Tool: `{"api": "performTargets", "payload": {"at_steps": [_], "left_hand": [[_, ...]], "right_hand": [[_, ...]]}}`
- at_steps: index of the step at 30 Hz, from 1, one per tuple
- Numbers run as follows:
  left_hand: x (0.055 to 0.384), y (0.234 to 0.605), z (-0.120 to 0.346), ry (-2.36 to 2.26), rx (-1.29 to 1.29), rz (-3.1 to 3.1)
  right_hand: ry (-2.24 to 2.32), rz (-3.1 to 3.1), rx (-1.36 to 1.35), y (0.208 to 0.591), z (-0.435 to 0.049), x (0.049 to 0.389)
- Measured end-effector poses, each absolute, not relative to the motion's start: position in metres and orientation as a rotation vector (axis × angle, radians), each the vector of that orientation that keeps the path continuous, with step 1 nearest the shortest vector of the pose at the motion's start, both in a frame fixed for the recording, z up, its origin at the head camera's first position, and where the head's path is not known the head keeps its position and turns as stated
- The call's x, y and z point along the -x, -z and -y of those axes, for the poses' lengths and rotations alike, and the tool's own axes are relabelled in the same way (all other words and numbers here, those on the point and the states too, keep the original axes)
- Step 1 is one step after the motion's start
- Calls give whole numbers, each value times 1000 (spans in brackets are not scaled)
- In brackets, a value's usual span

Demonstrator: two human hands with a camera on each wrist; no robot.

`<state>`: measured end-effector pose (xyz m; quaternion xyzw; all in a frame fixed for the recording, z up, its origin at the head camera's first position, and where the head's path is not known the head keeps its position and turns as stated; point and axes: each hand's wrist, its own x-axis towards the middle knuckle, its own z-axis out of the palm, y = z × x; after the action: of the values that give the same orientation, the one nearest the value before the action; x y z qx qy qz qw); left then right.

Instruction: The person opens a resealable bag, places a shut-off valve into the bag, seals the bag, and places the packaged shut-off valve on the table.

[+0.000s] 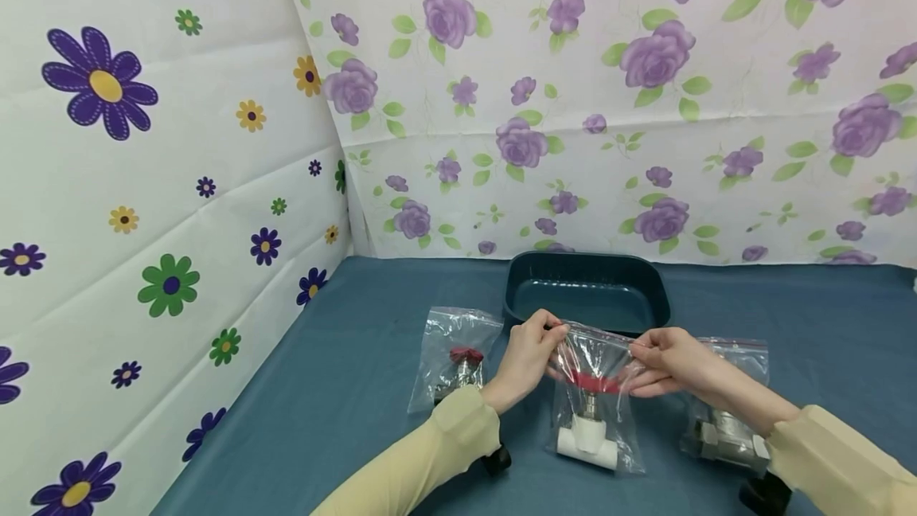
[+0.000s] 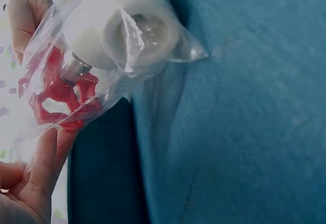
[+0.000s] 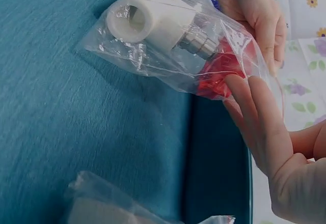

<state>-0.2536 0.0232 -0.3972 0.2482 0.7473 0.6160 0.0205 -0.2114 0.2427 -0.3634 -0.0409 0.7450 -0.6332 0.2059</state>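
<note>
A clear zip bag (image 1: 625,428) hangs between my two hands. Inside it is a valve with a white plastic tee body (image 1: 589,438), a metal stem and a red handwheel (image 1: 595,382). My left hand (image 1: 526,357) pinches the bag's top left corner between thumb and fingers. At the top right corner, my right hand (image 1: 669,361) pinches the zip edge, its other fingers lying along the bag beside the handwheel. In the right wrist view the white body (image 3: 135,20) shows its round opening through the plastic, the handwheel toward the fingers.
Behind the hands stands a dark teal tray (image 1: 587,261). On the left lies another bagged valve (image 1: 466,365) with a red handwheel, partly behind my left arm. A bagged metal fitting (image 1: 731,436) lies at the right, by my right forearm. Floral cloth (image 1: 458,181) hangs behind the blue tabletop (image 1: 301,420).
</note>
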Motion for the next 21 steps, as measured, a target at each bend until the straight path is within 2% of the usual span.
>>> {"api": "performTargets", "payload": {"at_steps": [14,21], "left_hand": [[268,410,-24,-1925,-464,-2063],[268,410,-24,-1883,-404,-2072]], "right_hand": [[1669,-2260,56,371,-242,225],[1599,-2311,48,371,-245,227]]}}
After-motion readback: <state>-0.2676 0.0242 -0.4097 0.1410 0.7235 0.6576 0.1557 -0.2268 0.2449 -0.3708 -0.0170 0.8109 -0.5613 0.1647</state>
